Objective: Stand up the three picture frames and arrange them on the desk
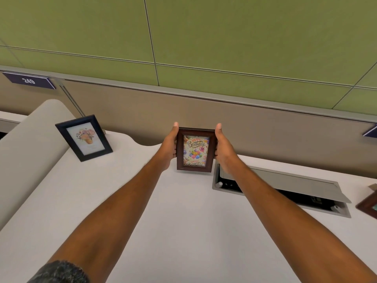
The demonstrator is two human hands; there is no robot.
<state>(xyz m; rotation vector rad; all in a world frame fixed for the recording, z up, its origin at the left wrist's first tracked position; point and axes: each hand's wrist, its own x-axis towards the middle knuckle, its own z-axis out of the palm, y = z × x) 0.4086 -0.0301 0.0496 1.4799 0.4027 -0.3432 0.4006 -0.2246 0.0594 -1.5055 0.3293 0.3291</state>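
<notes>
1. So far, one frame looks finished: the black frame [84, 137] with the flower print stands upright at the left rear of the bench [142, 211], leaning back a little and facing the person, with no hand near it.
2. The brown birthday frame [195, 150] is the one in hand. It is upright near the middle rear of the bench, just left of the open cable hatch [285, 186].
3. The left hand [169, 148] presses its left edge and the right hand [222, 150] its right edge, so each grip is closed on the frame's sides, thumbs up by the top corners.
4. Its lower edge appears to touch or sit just above the surface; I cannot tell which, nor whether a back stand is out.
5. A third frame [368, 205], also brown, shows only as a corner at the far right edge; whether it lies flat or stands cannot be told.
6. By my judgement the task is roughly halfway: release and check the second frame, then deal with the third.
</notes>
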